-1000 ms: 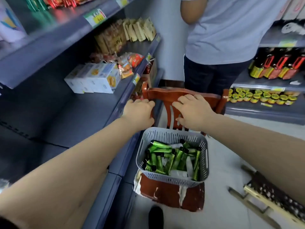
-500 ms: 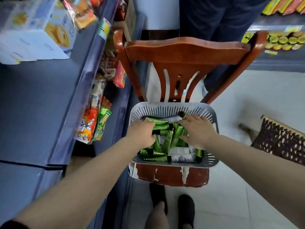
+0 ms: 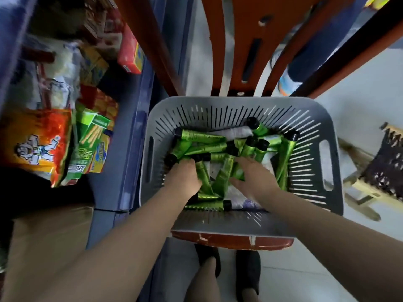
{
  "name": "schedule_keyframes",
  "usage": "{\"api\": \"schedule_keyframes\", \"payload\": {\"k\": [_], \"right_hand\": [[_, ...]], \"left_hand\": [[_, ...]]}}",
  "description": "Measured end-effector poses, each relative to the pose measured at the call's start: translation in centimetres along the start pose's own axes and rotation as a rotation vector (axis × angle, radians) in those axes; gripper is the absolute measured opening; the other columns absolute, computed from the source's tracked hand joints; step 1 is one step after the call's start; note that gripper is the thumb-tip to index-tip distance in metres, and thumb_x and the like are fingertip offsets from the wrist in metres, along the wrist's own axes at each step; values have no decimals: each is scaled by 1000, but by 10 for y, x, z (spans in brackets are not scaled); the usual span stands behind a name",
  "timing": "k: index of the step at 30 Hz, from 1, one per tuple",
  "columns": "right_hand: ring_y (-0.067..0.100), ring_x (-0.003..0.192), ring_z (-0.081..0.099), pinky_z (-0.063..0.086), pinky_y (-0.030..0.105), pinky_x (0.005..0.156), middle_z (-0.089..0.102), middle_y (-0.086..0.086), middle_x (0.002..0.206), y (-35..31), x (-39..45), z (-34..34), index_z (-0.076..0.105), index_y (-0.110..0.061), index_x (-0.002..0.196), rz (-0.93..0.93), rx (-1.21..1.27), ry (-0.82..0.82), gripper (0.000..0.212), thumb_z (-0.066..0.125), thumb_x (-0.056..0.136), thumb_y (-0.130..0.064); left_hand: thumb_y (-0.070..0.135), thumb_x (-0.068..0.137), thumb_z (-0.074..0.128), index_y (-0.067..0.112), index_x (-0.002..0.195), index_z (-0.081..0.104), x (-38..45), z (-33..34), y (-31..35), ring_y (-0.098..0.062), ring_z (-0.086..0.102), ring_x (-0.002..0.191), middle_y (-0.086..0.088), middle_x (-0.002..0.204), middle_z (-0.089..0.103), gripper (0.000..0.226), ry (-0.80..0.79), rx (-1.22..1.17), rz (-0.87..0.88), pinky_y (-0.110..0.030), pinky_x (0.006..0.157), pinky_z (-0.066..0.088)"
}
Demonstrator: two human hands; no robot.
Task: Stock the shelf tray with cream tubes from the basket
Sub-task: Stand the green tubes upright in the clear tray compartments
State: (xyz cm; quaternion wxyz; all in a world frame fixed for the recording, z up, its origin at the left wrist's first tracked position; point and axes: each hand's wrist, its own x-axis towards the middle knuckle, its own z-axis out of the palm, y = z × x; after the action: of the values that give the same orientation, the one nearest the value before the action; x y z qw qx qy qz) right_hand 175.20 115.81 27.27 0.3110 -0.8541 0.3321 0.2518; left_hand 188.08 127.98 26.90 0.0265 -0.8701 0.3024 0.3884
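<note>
A grey slotted basket [image 3: 314, 118] stands on the seat of a red wooden chair [image 3: 231, 240]. It holds several green cream tubes [image 3: 202, 138] with black caps, lying in a loose heap. Both my hands are down inside the basket. My left hand [image 3: 183, 177] has its fingers curled into the tubes at the heap's left side. My right hand [image 3: 254, 178] closes round green tubes between thumb and fingers at the middle. The fingertips of both hands are buried among the tubes. No shelf tray is in view.
Blue shelving [image 3: 128, 136] with snack packets [image 3: 43, 144] and boxes runs along the left, close to the basket. The chair back [image 3: 237, 40] rises beyond the basket. A woven stool [image 3: 379, 171] stands on the floor to the right. Another person's shoe [image 3: 287, 83] shows behind the chair.
My hands left the chair back and went down into the basket, then dug deeper among the tubes. My head has tilted down and moved closer to the basket.
</note>
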Motion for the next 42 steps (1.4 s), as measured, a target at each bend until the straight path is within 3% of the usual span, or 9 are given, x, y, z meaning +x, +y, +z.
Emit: {"api": "schedule_keyframes", "payload": {"k": [4, 8, 15, 20, 24, 33, 36, 39, 42], "right_hand": [[27, 111, 56, 44, 27, 79, 58, 10, 126, -4, 19, 22, 36, -12, 139, 139, 342, 96, 60, 64, 87, -27], [26, 103, 59, 44, 26, 75, 62, 11, 115, -12, 30, 36, 42, -6, 133, 248, 513, 186, 54, 65, 87, -21], [29, 95, 61, 53, 36, 77, 64, 12, 105, -19, 49, 43, 52, -7, 121, 265, 437, 179, 38, 64, 87, -19], [29, 89, 61, 51, 34, 70, 64, 10, 99, -21, 59, 46, 56, -8, 108, 277, 339, 161, 31, 66, 86, -28], [29, 90, 60, 48, 32, 67, 62, 9, 96, -19, 62, 45, 54, -8, 106, 287, 310, 131, 37, 67, 85, -35], [24, 80, 59, 47, 31, 61, 60, 3, 89, -19, 45, 31, 53, -10, 119, 126, 323, 175, 40, 62, 89, -35], [18, 68, 59, 50, 29, 56, 63, -1, 83, -20, 33, 18, 55, -14, 118, 67, 457, 194, 37, 64, 87, -31], [8, 63, 54, 38, 24, 49, 63, -5, 94, -21, 21, 9, 50, -15, 126, -46, 494, 205, 40, 63, 89, -22], [-2, 66, 49, 36, 13, 57, 58, -6, 99, -20, 17, 12, 54, -17, 123, -168, 499, 144, 35, 61, 89, -10]], "left_hand": [[3, 89, 52, 3, 116, 49, 14, 20, -10, -32, 53, 100, -16, 113, 48, 27, 105, -105, -75, -31, 72, 37], [2, 85, 60, 4, 105, 52, 24, 34, -12, -29, 58, 98, -14, 106, 58, 21, 176, -359, -194, -27, 70, 40], [5, 83, 67, 3, 132, 34, 28, 40, 3, -29, 56, 110, -13, 119, 56, 59, 221, -728, -418, -29, 79, 44], [5, 74, 76, -2, 120, 48, 42, 45, 2, -36, 59, 107, -18, 118, 59, 54, 301, -1108, -614, -42, 91, 51], [4, 73, 76, 8, 94, 57, 46, 50, -3, -34, 61, 102, -15, 107, 64, 29, 276, -1258, -574, -46, 88, 53], [-5, 87, 56, 4, 123, 49, 29, 33, -13, -33, 56, 107, -18, 116, 57, 38, 2, -1590, -552, -42, 78, 52], [-5, 89, 52, 4, 121, 49, 17, 28, -12, -32, 58, 101, -18, 115, 58, 34, -87, -1516, -534, -40, 70, 52], [-2, 90, 52, 8, 110, 50, 7, 23, -6, -25, 59, 89, -13, 106, 59, 22, -99, -1496, -489, -33, 59, 50], [5, 94, 51, 11, 102, 51, 6, 21, 2, -26, 59, 91, -12, 102, 60, 10, -115, -1609, -447, -37, 66, 51]]}}
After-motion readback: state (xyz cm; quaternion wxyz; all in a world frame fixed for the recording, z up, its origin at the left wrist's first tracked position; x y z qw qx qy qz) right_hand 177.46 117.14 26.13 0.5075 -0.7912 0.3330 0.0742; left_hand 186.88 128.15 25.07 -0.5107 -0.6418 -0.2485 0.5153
